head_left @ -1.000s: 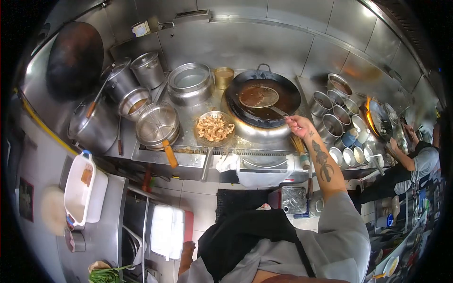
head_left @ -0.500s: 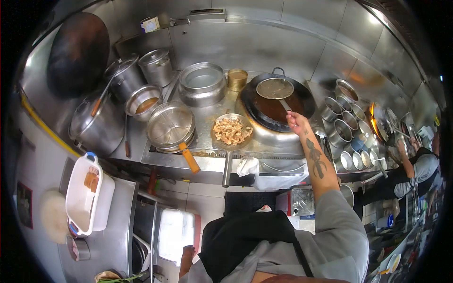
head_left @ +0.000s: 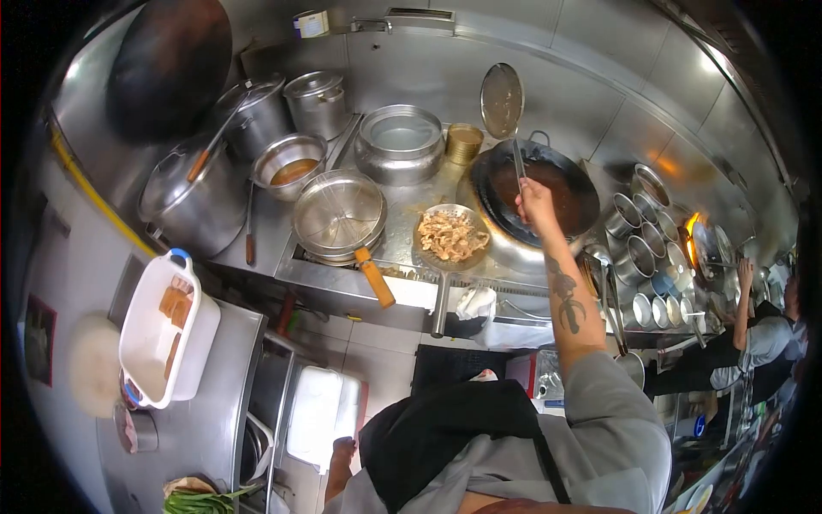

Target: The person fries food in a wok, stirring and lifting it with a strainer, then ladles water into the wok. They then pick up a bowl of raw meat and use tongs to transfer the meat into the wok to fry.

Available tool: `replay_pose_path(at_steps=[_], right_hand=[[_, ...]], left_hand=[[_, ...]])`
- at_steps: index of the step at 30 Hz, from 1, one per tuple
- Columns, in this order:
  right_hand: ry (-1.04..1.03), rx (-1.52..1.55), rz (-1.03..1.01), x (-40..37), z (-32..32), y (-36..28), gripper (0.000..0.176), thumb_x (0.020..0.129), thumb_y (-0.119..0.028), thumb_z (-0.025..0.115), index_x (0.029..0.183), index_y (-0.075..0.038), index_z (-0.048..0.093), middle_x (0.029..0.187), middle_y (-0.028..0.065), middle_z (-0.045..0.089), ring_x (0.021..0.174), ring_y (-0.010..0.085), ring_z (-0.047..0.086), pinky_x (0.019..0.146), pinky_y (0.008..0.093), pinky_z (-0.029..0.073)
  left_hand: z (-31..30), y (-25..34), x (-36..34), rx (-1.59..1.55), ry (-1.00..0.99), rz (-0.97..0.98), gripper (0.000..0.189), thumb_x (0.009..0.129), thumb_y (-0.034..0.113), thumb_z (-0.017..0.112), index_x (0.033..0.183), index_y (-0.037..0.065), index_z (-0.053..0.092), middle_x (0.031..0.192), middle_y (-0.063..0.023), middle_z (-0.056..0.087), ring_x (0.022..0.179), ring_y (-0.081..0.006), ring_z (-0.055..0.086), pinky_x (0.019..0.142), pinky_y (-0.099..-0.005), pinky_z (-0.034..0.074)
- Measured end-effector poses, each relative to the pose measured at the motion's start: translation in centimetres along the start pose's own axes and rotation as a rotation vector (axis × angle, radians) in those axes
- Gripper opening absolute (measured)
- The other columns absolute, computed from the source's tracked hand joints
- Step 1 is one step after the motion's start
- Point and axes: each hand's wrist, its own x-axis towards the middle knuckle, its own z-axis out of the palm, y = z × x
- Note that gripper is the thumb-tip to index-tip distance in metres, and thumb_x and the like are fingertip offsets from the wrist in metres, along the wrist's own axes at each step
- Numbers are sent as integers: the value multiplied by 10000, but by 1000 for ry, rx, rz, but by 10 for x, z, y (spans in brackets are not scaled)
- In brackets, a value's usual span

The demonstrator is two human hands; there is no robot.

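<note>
My right hand (head_left: 536, 204) is closed around the handle of a round mesh skimmer (head_left: 502, 98), raised nearly upright. The skimmer head is above the back edge of a dark wok (head_left: 575, 190) holding brown liquid. Left of the wok, a perforated ladle (head_left: 441, 300) rests on the steel counter with cooked meat pieces (head_left: 452, 234) in its bowl. My left hand (head_left: 343, 449) hangs low beside my body, near a white lidded box (head_left: 324, 415); its fingers are too hidden to read.
A wire strainer (head_left: 340, 216) with a wooden handle, a pot of liquid (head_left: 400, 146) and a brass-coloured tin (head_left: 464, 143) stand on the counter. Several metal cups (head_left: 638, 257) are at the right. A white tub (head_left: 193, 343) sits at left. Another person (head_left: 758, 347) works far right.
The skimmer has risen from flat over the wok to nearly upright, its head now higher and farther back. My view has shifted slightly, and the left hand still hangs low.
</note>
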Motion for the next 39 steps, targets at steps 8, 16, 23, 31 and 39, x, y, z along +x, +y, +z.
replay_pose_path(at_steps=[8,16,23,31,39], right_hand=[[-62,-827,-193,29,75,60,231,827,-123,482,946,13,625,919,284,582,884,423,578,792,425,465],[-203,-3,52,-37,107,48,270,902,-210,475,1074,-22,565,620,99,573,464,196,539,380,317,425],[-426,424,443,-161,166,43,236,935,-197,439,1107,-54,513,687,35,543,414,101,438,326,247,352],[-645,578,650,-181,216,80,250,900,-252,536,1053,-56,517,719,69,573,518,155,537,451,272,445],[-876,155,593,-172,229,106,255,856,-125,502,1065,14,541,781,108,622,628,211,599,556,316,501]], left_hand=[[-2,8,-30,198,297,-2,136,777,163,511,761,134,643,736,-41,625,719,-205,627,616,-374,497],[-201,148,-9,-1504,387,-129,357,864,217,524,1135,-15,543,995,-103,629,851,-177,609,691,-293,472],[-369,288,33,-2129,-81,497,365,882,381,500,1096,85,494,1140,-197,551,1087,-292,515,916,-405,401],[-365,273,23,-2307,91,555,333,882,339,478,1036,48,532,1119,-162,568,1043,-268,542,886,-383,424],[-281,275,73,-2029,-113,140,261,885,284,506,1045,79,531,1058,-88,583,987,-240,550,836,-381,442]])
